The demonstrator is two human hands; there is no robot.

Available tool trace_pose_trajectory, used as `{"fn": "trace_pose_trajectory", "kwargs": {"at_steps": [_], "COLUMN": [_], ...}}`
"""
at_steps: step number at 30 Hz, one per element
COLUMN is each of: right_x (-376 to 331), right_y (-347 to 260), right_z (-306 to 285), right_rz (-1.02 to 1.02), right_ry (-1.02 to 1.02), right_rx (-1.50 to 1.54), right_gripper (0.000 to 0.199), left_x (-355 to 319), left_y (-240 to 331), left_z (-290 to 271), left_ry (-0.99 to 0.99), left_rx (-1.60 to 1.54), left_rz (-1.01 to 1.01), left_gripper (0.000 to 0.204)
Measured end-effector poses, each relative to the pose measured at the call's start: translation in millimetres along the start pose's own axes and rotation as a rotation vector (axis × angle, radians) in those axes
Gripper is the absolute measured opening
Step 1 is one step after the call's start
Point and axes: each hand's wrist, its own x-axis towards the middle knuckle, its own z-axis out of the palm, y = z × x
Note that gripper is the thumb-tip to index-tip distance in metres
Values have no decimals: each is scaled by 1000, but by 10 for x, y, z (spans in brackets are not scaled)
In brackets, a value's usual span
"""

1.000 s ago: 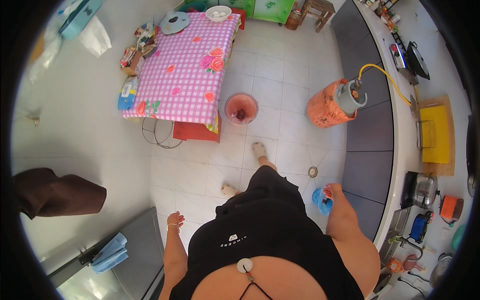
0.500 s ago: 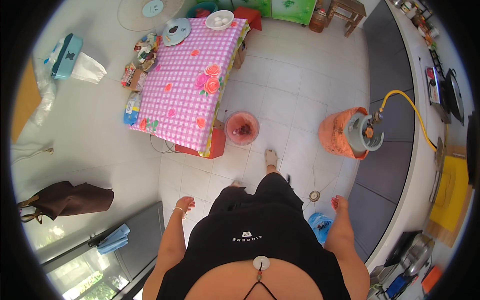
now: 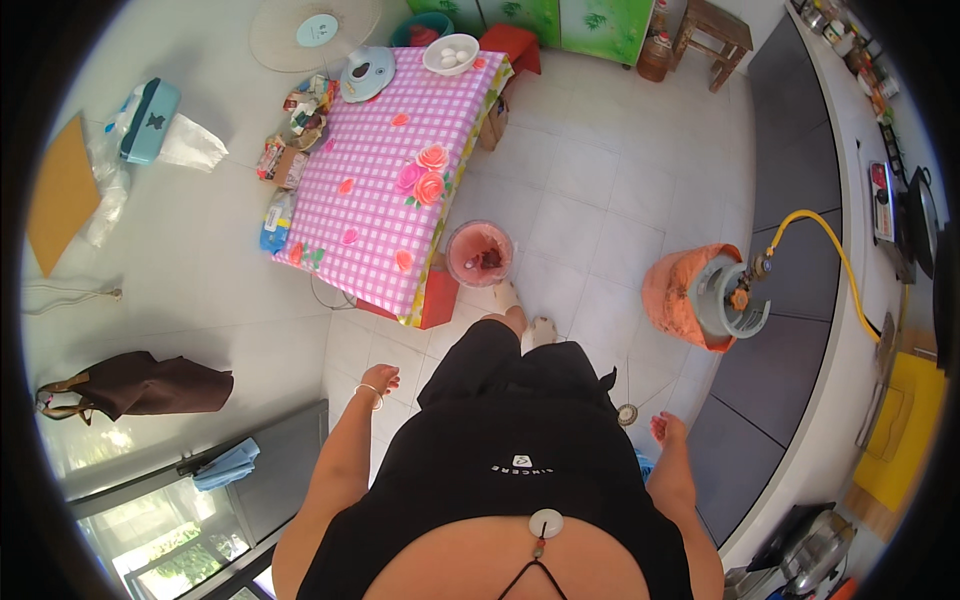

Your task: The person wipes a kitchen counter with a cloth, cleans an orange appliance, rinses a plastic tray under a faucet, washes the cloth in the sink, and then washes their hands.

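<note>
Round pink basin [image 3: 479, 254], glossy tiles [image 3: 600, 190]

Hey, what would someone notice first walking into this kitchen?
The low table in its pink checked cloth with flower shapes, at upper left, then the orange-wrapped gas cylinder with a yellow hose by the counter at right. A pink bucket stands on the floor just ahead of the person's feet.

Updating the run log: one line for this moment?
left hand: empty, at side | right hand: empty, at side | ahead: pink bowl on floor beside checked table
</note>
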Motion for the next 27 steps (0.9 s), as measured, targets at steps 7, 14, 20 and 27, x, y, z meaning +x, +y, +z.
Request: {"fn": "trace_pose_trajectory", "kwargs": {"at_steps": [7,14,20,27], "right_x": [139,27,-133,-223], "right_y": [56,-390,-662,-983], "right_z": [67,408,606,1153], "right_rz": [8,-93,-71,-38], "right_ry": [34,-2,52,-16], "right_rx": [84,77,56,-400], "right_gripper": [23,25,25,18], "left_x": [141,328,632,652], "left_y": [251,354,82,-425], "left_z": [100,-28,-299,-701], "left_ry": [-72,-53,-101,24], "left_rx": [115,52,-43,-188], "left_rz": [58,53,-23,-229], "left_gripper": [33,31,33,33]}}
